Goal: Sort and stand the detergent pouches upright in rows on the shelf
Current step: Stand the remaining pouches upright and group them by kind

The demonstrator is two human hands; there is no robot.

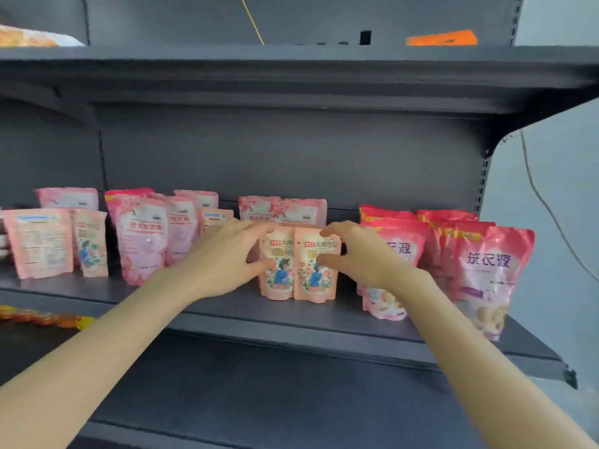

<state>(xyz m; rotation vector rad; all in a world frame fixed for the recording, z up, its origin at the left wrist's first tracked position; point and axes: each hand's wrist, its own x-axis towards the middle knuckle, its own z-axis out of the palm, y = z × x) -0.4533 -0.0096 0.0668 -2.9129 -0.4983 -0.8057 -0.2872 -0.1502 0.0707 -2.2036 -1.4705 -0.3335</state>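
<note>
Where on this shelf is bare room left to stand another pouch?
Bare shelf lies between the flowered pouch and the small pouches held by the left hand and right hand, and along the front edge. Only a narrow gap separates them from the red pouches; the back row is crowded.

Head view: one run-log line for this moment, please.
step: standing pouches | left hand: holds left peach pouch | right hand: holds right peach pouch | both pouches: upright, side by side, on shelf

Dark grey metal shelving fills the view; a pale wall with a hanging cable shows at three o'clock.
</note>
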